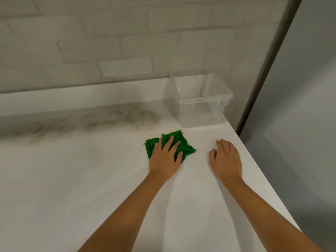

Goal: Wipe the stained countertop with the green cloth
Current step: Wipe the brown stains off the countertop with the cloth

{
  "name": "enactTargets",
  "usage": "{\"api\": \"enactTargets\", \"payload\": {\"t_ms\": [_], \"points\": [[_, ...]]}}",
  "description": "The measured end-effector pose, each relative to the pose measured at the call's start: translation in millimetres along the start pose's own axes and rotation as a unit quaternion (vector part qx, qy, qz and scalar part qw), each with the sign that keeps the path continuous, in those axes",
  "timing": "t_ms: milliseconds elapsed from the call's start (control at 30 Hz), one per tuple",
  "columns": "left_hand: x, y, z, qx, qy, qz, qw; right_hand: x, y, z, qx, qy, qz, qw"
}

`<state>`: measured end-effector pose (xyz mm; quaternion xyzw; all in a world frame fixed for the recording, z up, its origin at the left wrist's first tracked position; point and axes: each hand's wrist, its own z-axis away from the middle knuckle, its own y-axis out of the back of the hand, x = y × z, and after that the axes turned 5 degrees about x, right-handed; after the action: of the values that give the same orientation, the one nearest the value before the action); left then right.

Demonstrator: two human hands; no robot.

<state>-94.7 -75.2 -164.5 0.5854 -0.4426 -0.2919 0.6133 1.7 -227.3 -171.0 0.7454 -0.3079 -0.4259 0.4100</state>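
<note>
A folded green cloth (179, 140) lies on the white countertop (72, 179), right of centre. My left hand (166, 157) lies flat on top of it, fingers spread and pressing on the cloth. My right hand (225, 157) rests on the bare countertop to the right of the cloth, fingers slightly curled, holding nothing. Brownish smeared stains (112, 121) run in a band across the counter behind and to the left of the cloth, apart from it.
A clear plastic box (201, 100) stands at the back right, just behind the cloth. A white brick wall (109, 42) rises behind the counter. The counter's right edge (254, 160) runs diagonally close to my right hand, with grey floor beyond.
</note>
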Motion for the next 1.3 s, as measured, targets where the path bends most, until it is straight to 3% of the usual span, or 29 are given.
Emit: {"api": "enactTargets", "payload": {"t_ms": [200, 500, 633, 800, 933, 1167, 1300], "points": [[-16, 5, -26, -0.032, -0.036, 0.004, 0.999, 2, 1, 2, -0.017, 0.016, 0.005, 1.0], [-49, 5, 16, 0.03, 0.102, -0.018, 0.994, 3, 3, 2, -0.032, 0.016, 0.001, 0.999], [-24, 3, 32, 0.022, 0.076, -0.012, 0.997, -5, 5, -3, -0.047, 0.045, 0.018, 0.998], [-18, 0, 5, 0.016, 0.039, -0.01, 0.999, -51, -13, -1, -0.07, 0.094, -0.061, 0.991], [-37, 7, -31, -0.004, 0.015, 0.003, 1.0, -78, -29, -2, -0.055, 0.085, -0.089, 0.991], [-112, 20, -25, 0.032, 0.158, 0.024, 0.987, -79, -43, -2, -0.014, 0.077, -0.061, 0.995], [-101, 17, -7, 0.034, 0.163, -0.009, 0.986, -87, -47, -5, -0.012, 0.078, -0.073, 0.994]]}}
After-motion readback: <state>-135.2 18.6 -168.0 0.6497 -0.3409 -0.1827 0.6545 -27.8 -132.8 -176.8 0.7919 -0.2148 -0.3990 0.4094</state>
